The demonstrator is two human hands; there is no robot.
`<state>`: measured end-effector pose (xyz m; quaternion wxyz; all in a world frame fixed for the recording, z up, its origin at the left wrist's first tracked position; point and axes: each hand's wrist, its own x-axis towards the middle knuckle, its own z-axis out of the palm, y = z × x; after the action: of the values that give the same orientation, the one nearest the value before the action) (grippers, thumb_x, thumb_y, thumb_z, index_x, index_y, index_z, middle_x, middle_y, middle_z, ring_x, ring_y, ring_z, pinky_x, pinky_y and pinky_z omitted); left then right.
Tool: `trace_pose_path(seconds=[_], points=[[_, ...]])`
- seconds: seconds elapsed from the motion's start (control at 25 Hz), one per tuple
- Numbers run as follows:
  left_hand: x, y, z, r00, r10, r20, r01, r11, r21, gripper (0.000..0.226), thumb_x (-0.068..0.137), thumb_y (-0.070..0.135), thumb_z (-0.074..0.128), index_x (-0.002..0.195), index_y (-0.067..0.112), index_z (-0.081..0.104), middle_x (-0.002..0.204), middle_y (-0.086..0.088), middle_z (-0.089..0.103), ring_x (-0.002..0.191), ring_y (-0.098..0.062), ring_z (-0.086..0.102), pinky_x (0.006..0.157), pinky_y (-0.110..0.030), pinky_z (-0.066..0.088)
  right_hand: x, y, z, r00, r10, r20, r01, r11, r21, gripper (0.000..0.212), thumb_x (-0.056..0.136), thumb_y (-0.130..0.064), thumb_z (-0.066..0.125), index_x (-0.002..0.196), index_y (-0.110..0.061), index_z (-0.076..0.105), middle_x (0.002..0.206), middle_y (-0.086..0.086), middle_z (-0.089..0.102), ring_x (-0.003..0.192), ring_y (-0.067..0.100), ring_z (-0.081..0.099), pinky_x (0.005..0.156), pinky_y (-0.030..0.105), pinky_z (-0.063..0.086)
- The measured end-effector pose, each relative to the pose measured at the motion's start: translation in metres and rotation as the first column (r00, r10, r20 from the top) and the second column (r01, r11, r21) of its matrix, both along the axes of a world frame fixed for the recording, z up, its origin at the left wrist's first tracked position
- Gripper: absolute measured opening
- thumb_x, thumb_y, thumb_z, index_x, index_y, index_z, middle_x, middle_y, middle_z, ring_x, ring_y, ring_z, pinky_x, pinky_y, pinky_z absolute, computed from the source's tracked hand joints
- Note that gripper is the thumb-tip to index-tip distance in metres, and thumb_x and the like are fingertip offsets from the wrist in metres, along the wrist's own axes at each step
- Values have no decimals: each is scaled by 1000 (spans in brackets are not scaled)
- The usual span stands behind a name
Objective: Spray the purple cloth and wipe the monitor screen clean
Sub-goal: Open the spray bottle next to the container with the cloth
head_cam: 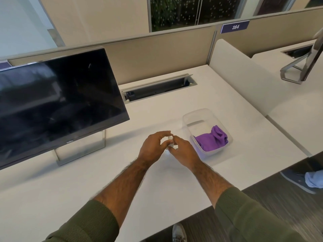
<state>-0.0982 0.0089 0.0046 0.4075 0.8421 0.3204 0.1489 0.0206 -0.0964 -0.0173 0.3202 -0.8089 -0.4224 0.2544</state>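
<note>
A small white spray bottle stands on the white desk, mostly hidden between my hands. My right hand grips its body. My left hand has its fingers curled around the bottle's top. The purple cloth lies crumpled inside a clear plastic tub just right of my hands. The black monitor, switched off, stands at the left on a silver stand, its screen tilted toward me.
An open cable tray is sunk into the desk behind the tub. A beige partition runs along the back. A white divider separates the neighbouring desk at right. Someone's shoe shows on the floor at right.
</note>
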Motion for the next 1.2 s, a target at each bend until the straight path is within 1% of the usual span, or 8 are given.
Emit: trace_pose_path(seconds=[0.12,0.24,0.4,0.64,0.76,0.88,1.12,1.2], points=[[2,2,1,1000,2,7,-2,1000,-1,30,97,37,65,125,29,70,135,15,66,125,-6,60,108,-26,42,2,-2,0,998,-34,-48,36,999,36,40,101,-48,51,131,-21,60,131,0,67,121,17,62,104,36,51],[3,2,3,1000,-10,20,10,1000,-18,29,96,32,67,124,30,71,135,15,66,125,-5,59,105,-21,40,1,-2,0,997,-51,-52,55,995,83,37,101,-43,55,131,-21,62,130,-1,68,120,15,62,103,36,52],[6,-1,3,999,-19,46,21,999,-40,32,97,25,66,128,33,70,133,16,67,126,-3,59,111,-26,43,-1,2,2,998,-55,-44,59,994,97,29,101,-30,59,126,-19,67,124,2,72,115,17,65,100,31,51],[7,1,-2,998,8,66,-1,995,-102,32,99,20,62,130,26,69,135,8,67,131,-3,53,110,-21,38,-2,5,0,994,-90,-63,96,989,114,26,100,-37,59,115,-19,70,115,0,75,109,15,68,98,35,54],[8,3,-1,994,18,104,-5,992,-129,24,99,15,61,116,22,76,115,14,74,116,2,61,102,-17,42,-3,7,0,993,-101,-66,109,987,121,28,100,-37,60,118,-18,69,116,2,75,110,17,68,97,34,54],[10,3,1,991,54,120,-40,992,-121,22,95,9,62,103,22,78,96,26,71,101,4,64,91,-8,41,-6,9,-1,987,-143,-69,150,982,115,31,100,-38,60,118,-16,70,116,2,75,106,19,69,96,31,54],[11,-3,-6,976,122,178,-103,988,-114,23,93,9,63,99,26,77,103,12,77,102,-5,70,92,-17,49,-7,9,2,985,-169,-29,172,975,142,27,101,-33,60,111,-12,73,106,3,77,88,11,65,89,28,55],[11,-6,-9,967,158,200,-140,985,-102,19,94,11,64,101,24,76,103,11,76,101,-3,70,91,-14,49,-8,10,1,983,-181,-19,182,972,149,27,101,-34,59,110,-12,73,104,3,77,86,9,64,86,24,54]])
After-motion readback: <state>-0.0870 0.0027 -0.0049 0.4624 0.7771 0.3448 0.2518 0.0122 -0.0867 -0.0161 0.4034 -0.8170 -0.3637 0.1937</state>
